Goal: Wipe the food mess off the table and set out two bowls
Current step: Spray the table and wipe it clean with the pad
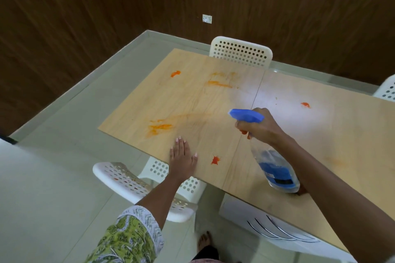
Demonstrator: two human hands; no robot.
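White perforated chairs at 12 and 7 o'clock. Wooden table, orange food smears at 9 and 12, red blot near edge. Left hand flat, fingers spread, empty. Right hand gripping spray bottle, nozzle toward 10. Dark wood-panel walls, pale floor.

- No text, brand or number can be read anywhere in the view.
- The spray bottle carries a blue label with a dark band low on its side, but any print on it is too blurred and too small to read.
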